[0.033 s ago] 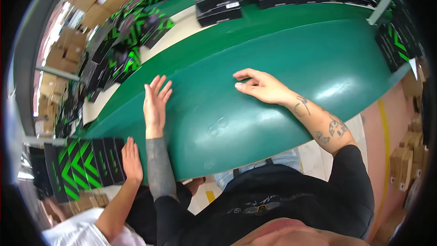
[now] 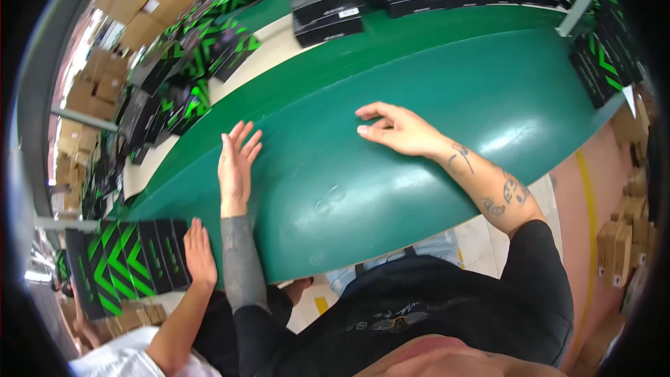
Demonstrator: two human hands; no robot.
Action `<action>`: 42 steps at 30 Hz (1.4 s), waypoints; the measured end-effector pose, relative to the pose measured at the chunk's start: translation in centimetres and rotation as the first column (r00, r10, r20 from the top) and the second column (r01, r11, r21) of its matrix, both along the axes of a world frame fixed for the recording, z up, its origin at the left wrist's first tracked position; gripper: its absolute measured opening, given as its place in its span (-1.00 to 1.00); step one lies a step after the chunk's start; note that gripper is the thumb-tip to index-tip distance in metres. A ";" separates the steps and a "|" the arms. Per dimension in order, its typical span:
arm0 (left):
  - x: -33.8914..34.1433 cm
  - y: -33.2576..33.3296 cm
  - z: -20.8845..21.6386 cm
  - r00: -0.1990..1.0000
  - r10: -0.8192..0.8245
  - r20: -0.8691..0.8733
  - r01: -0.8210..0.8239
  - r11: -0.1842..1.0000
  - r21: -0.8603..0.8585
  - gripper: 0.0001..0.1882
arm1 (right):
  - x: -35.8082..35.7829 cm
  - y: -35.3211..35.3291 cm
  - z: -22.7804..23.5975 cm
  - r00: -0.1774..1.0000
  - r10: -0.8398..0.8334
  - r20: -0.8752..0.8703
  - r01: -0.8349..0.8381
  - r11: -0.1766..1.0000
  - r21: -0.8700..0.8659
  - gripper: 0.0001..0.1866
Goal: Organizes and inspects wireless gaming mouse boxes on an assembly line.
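Note:
Over the left part of the green tabletop (image 2: 307,202), my left hand (image 2: 236,171) is raised with its fingers apart and holds nothing. My right hand (image 2: 399,130) hovers above the middle of the same surface, palm turned inward, fingers loosely curved, with a gap between thumb and fingers and no object in it. A wide bare stretch of tabletop lies between the two hands. Nearest to my left hand is a co-worker's hand (image 2: 199,251), laid flat against the end of a row of black boxes with green chevrons (image 2: 129,258).
Black boxes (image 2: 326,28) stand stacked along the far side, behind a raised green strip. More black-and-green boxes (image 2: 185,101) crowd the far left. Another chevron box group (image 2: 604,70) stands at the right end, beside a metal post (image 2: 581,3). Brown cartons (image 2: 618,244) sit right.
The view has tilted slightly, so the boxes at the left appear a little lower and the far ones shifted left. Both my hands keep the same pose.

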State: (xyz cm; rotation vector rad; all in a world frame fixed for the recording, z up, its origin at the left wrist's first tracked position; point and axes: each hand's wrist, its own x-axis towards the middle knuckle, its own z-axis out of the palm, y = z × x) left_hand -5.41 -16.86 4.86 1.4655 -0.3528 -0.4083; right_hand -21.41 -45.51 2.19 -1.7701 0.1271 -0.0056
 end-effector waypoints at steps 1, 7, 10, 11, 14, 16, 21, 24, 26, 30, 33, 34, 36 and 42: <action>0.3 -0.8 -0.1 1.000 -0.009 -0.014 0.010 0.999 0.051 -0.35 | 0.5 -1.7 -0.3 0.999 -0.048 0.008 0.049 0.999 -0.018 -0.40; 3.3 -5.6 -0.9 0.991 -0.123 0.048 0.109 0.966 0.233 -0.37 | 4.4 -19.2 -1.1 0.826 -0.559 0.063 0.535 0.745 -0.399 -0.29; 6.0 -8.0 -1.5 0.992 -0.112 0.055 0.093 0.959 0.268 -0.37 | 5.9 -29.6 -1.0 0.463 -0.844 0.270 0.868 0.370 -0.331 -0.08; 7.3 -10.1 -1.7 0.990 -0.118 0.076 0.097 0.965 0.243 -0.35 | 5.2 -35.9 -2.3 0.367 -0.891 0.268 0.920 0.305 -0.244 -0.04; 11.5 -13.5 -1.9 0.996 -0.036 0.079 0.023 0.986 0.165 -0.27 | 5.4 -41.2 -1.1 0.320 -0.932 0.168 0.941 0.291 -0.174 0.00; 14.5 -15.2 -2.4 0.995 0.042 0.094 -0.055 0.988 0.142 -0.19 | 7.5 -36.2 0.0 0.354 -0.924 0.148 0.907 0.300 -0.295 0.04; 20.5 -20.7 -2.0 0.999 0.012 -0.044 -0.016 0.996 -0.084 -0.16 | 8.7 -34.4 -1.8 0.296 -0.919 0.260 0.907 0.185 -0.379 0.03; 22.2 -22.4 -1.8 0.999 0.019 -0.050 -0.027 0.988 -0.149 -0.29 | 8.5 -33.1 -1.1 0.515 -0.831 0.208 0.829 0.422 -0.367 -0.04; 22.4 -22.8 -1.6 0.999 0.045 -0.030 -0.049 0.986 -0.159 -0.37 | 9.2 -34.4 -1.0 0.669 -0.639 0.380 0.723 0.677 -0.135 -0.26; 23.5 -26.8 -3.7 0.983 -0.093 -0.156 0.021 0.913 -0.408 -0.55 | 9.5 -40.0 0.0 0.665 -0.740 -0.104 0.641 0.493 0.589 -0.08; 27.0 -26.8 -5.2 0.928 0.196 0.316 -0.110 0.956 -0.271 -0.59 | 10.7 -45.6 -2.1 0.950 -0.151 0.273 -0.100 0.680 0.726 -0.26; 28.8 -24.3 -6.3 0.923 0.216 0.318 -0.126 0.952 -0.280 -0.59 | 13.0 -39.1 1.4 0.817 -0.560 0.137 0.409 0.731 0.547 -0.33; 31.4 -23.9 -7.6 0.802 0.293 0.521 -0.196 0.952 -0.233 -0.61 | 12.9 -37.6 2.8 0.801 -0.565 0.197 0.425 0.769 0.478 -0.61; 30.2 -21.8 -3.1 0.998 -0.059 -0.006 0.054 0.949 -0.310 -0.61 | 11.4 -39.0 2.7 0.839 -0.544 -0.012 0.437 0.661 0.609 -0.55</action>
